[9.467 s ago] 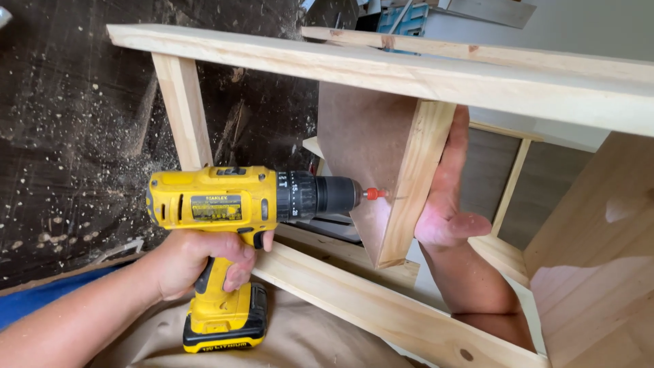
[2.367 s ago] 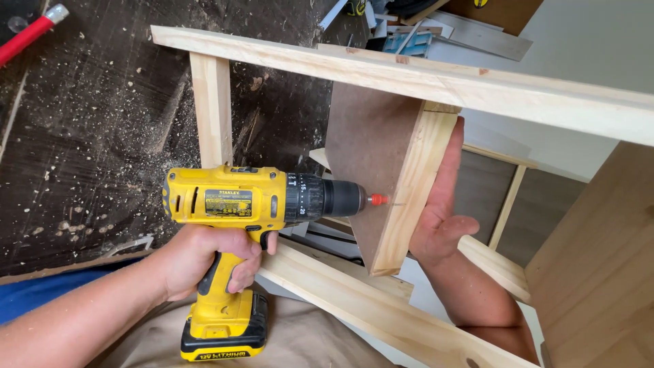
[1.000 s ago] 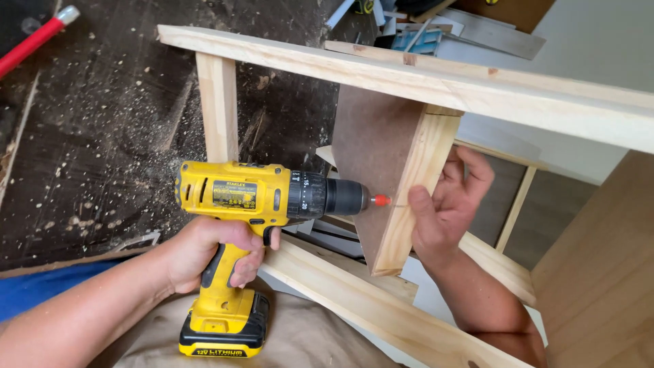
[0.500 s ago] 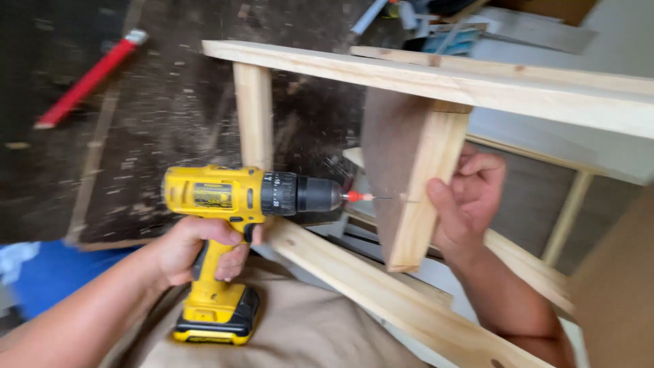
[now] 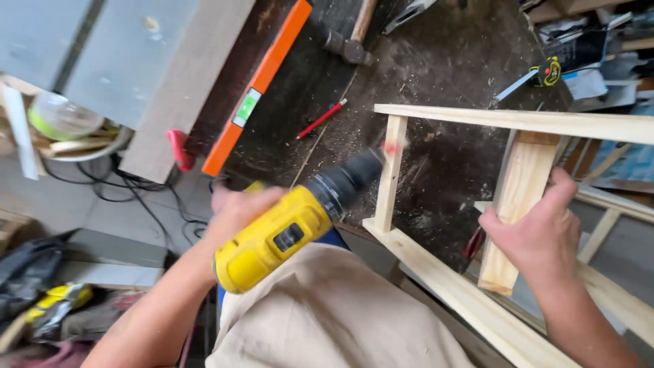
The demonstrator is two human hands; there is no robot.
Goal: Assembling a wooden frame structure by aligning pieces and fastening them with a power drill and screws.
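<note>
The left hand [image 5: 235,208] is wrapped around the grip of a yellow cordless drill [image 5: 293,228], fingers closed on the handle. The drill is tilted, its black chuck pointing up and to the right toward the wooden frame [image 5: 477,119]. The red-tipped bit at the chuck end is blurred and lies just beside the frame's short upright; whether it touches the wood cannot be told.

The right hand [image 5: 538,235] clasps a loose wooden block [image 5: 514,204] that stands upright inside the frame, under the top rail. The thumb lies on the block's near face and the fingers curl around its right edge. The block's top end sits at the top rail; its lower end is near the bottom rail.

Beyond the frame, on the dark, sawdust-covered bench:
- a red pencil [image 5: 321,118], left of the frame's top rail;
- an orange spirit level [image 5: 259,85], further left of the pencil;
- a hammer [image 5: 351,37], above the pencil;
- a tape measure [image 5: 549,70], above the frame's right part.

Beige fabric [image 5: 327,313] lies below the drill.
</note>
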